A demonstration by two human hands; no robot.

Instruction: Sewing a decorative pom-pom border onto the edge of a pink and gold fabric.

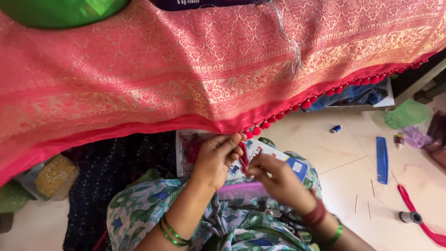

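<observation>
A wide pink-red woven cloth [186,69] with gold patterning hangs across the upper view. Small red pom-pom tassels [320,95] line its lower edge on the right. My left hand [216,158] pinches that edge where the tassel row ends. Just to its right, my right hand [274,176] has its fingers closed around a strand of red thread [243,159]. Both hands meet over my lap, which is covered in floral fabric [139,209]. A white and blue card packet [290,162] lies under the hands.
On the tiled floor at the right lie a blue comb [382,159], a small blue thread spool [335,129], a grey spool [410,217], a bundle of red threads [418,214], and several thin needles [357,203]. A green bowl [60,10] sits top left.
</observation>
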